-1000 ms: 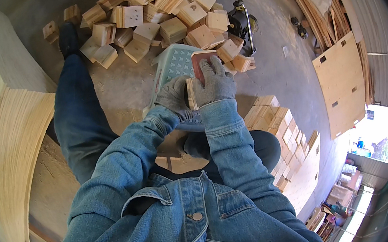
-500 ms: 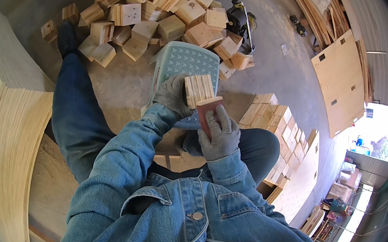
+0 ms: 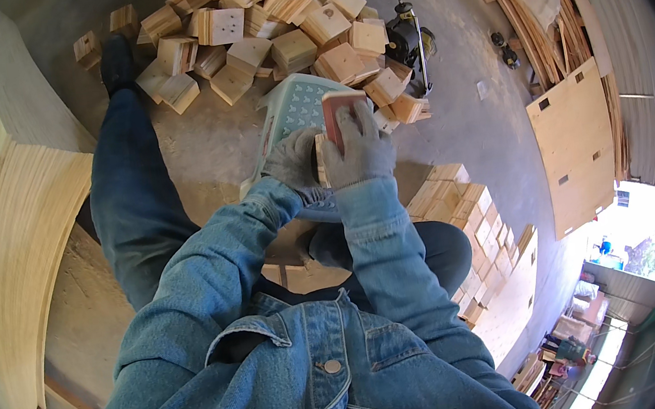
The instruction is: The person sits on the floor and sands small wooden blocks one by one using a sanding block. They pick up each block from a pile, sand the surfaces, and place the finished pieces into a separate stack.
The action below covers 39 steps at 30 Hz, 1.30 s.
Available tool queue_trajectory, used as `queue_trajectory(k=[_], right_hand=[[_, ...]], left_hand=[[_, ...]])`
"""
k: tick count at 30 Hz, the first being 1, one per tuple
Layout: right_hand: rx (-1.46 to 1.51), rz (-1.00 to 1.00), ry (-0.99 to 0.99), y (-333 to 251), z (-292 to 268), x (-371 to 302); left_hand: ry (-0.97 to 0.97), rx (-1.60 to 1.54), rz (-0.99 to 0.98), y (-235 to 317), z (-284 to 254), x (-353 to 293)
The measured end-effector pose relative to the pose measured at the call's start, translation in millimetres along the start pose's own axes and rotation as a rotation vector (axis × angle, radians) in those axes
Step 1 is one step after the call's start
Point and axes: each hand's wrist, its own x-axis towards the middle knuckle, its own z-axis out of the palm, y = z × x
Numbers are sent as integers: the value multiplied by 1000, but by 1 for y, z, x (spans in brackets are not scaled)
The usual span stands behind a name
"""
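My left hand [image 3: 295, 162], in a grey glove, is closed on a light layered wooden block [image 3: 323, 165], which it holds over the stool. Only a narrow strip of that block shows between my hands. My right hand [image 3: 361, 150], gloved as well, grips a reddish-brown sanding block [image 3: 331, 121] with a pale wooden edge. The sanding block lies across the far end of the wooden block, and my fingers rest on its top. Beneath both hands stands a pale green plastic stool [image 3: 299, 101] with a patterned seat.
A heap of loose wooden blocks [image 3: 293, 50] lies on the floor beyond the stool, with a black power tool [image 3: 407, 38] beside it. Stacked blocks [image 3: 460, 208] stand at my right. Tall plywood sheets [image 3: 39, 209] rise on the left; boards [image 3: 576, 147] lean at the right.
My right hand has pushed the sanding block away from me, over the wooden block and past its far side. My left hand has stayed nearly in place, still holding the wooden block.
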Motion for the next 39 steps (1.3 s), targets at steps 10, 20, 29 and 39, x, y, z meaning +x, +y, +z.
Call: queue_trajectory(k=[10,20,29,39], right_hand=[[22,-120,128,17,-13,-131],[-50,3,55,8,1,-17],[-62,-29,38,11,-2,-37],[40,-111,99,21,-15,-129]], left_hand=[[-36,-20,5,17,-12,2],[-129,-24,-77,11,-10,4],[42,54,-5,10,-3,-5],[-67,-28,-79,20,-12,-1]])
